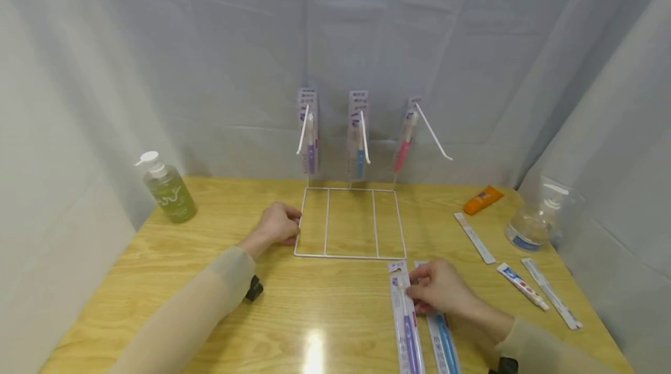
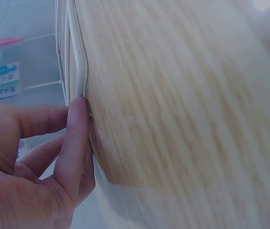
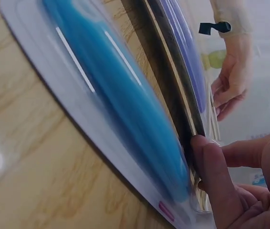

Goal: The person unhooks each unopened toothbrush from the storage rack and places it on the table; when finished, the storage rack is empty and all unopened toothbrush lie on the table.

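Note:
My left hand (image 1: 278, 222) pinches the left side of a white wire display rack's base (image 1: 350, 257); the left wrist view shows thumb and fingers on the wire (image 2: 80, 62). With thumb and fingertips my right hand (image 1: 442, 286) pinches the edge of a packaged purple toothbrush (image 1: 406, 318). It looks slightly raised in the right wrist view. Beside it a packaged blue toothbrush (image 1: 444, 342) lies on the table, partly under the right hand. On the rack's hooks hang a purple toothbrush pack (image 1: 309, 147), a blue one (image 1: 359, 147) and a pink one (image 1: 405, 141).
A green pump bottle (image 1: 172, 193) stands at the back left. On the right are an orange tube (image 1: 483, 200), a clear pump bottle (image 1: 532, 225), a toothpaste tube (image 1: 522, 286) and two slim packets (image 1: 474, 237). A pale curtain (image 1: 236, 71) hangs behind the table.

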